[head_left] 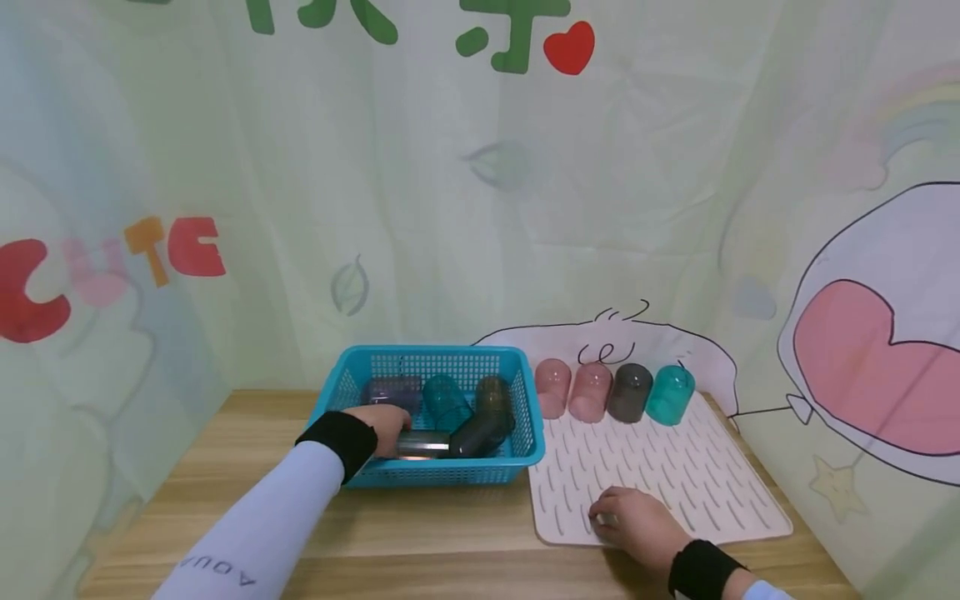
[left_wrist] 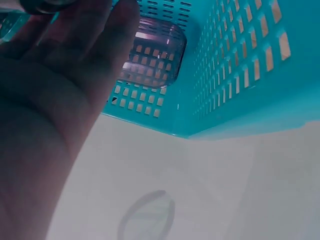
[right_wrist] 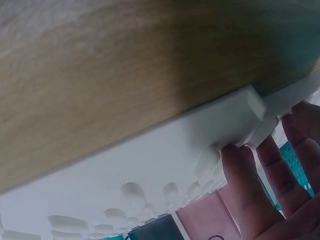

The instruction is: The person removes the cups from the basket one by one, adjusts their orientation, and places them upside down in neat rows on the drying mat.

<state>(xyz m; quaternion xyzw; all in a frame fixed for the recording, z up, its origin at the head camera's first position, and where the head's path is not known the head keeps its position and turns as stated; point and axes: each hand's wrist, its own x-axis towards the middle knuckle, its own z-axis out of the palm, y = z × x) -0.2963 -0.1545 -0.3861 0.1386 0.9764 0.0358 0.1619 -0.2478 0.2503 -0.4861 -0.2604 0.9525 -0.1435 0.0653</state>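
Note:
In the head view my left hand [head_left: 386,427] reaches into the blue plastic basket [head_left: 534,446] and grips the end of a clear grey cup [head_left: 423,444] lying on its side. Beside that cup are a dark grey cup [head_left: 480,433], a brownish cup [head_left: 492,393], a teal cup [head_left: 444,400] and a purple cup [head_left: 393,392]. My right hand [head_left: 637,521], fingers loosely bent, rests at the front left part of the white drying mat [head_left: 660,467]. In the right wrist view its fingertips [right_wrist: 235,155] are right at the mat's edge, holding nothing.
Along the mat's back edge stand two pink cups [head_left: 552,388] [head_left: 591,392], a dark grey cup [head_left: 630,392] and a teal cup [head_left: 671,394], all upside down. The basket is left of the mat on a wooden table [head_left: 247,442]. A printed curtain [head_left: 420,208] hangs behind.

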